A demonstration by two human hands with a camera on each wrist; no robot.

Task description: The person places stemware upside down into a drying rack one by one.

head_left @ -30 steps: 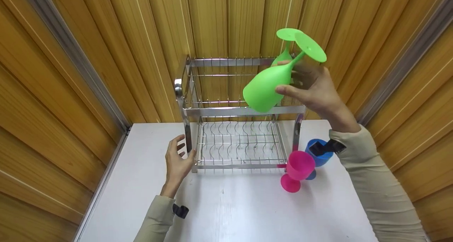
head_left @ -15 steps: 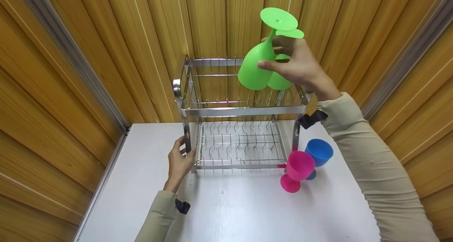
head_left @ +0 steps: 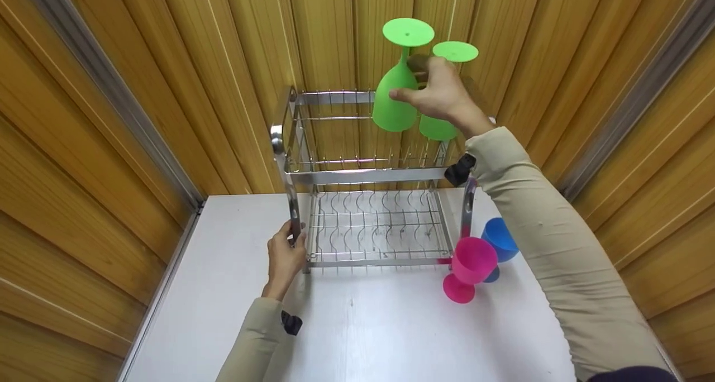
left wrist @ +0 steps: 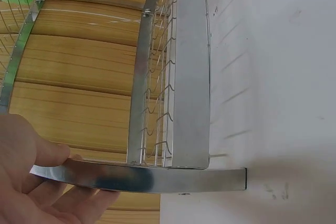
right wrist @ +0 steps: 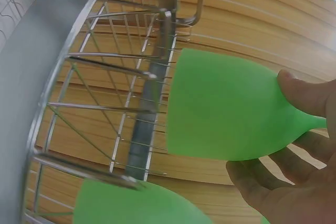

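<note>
My right hand (head_left: 438, 94) grips a green plastic goblet (head_left: 394, 100) by its bowl near the stem. The goblet hangs upside down, base uppermost, over the top tier of a metal dish rack (head_left: 357, 175). To its right a second green goblet (head_left: 438, 127) stands inverted on that tier, partly hidden behind my hand. In the right wrist view the held goblet's rim (right wrist: 176, 103) is close to the wire tier. My left hand (head_left: 286, 259) holds the rack's left front upright (left wrist: 105, 176), thumb on one side and fingers on the other.
A pink goblet (head_left: 473, 262) stands upright at the rack's right front foot. Just behind it is a blue goblet (head_left: 499, 241), partly covered by my right sleeve. The rack's lower tier (head_left: 377, 225) has wavy wire dividers. Wood-patterned walls (head_left: 329, 47) enclose the white table (head_left: 357, 326).
My right hand has carried the green goblet up and left over the rack, turning it from tilted to nearly vertical. My left hand has closed in around the upright.
</note>
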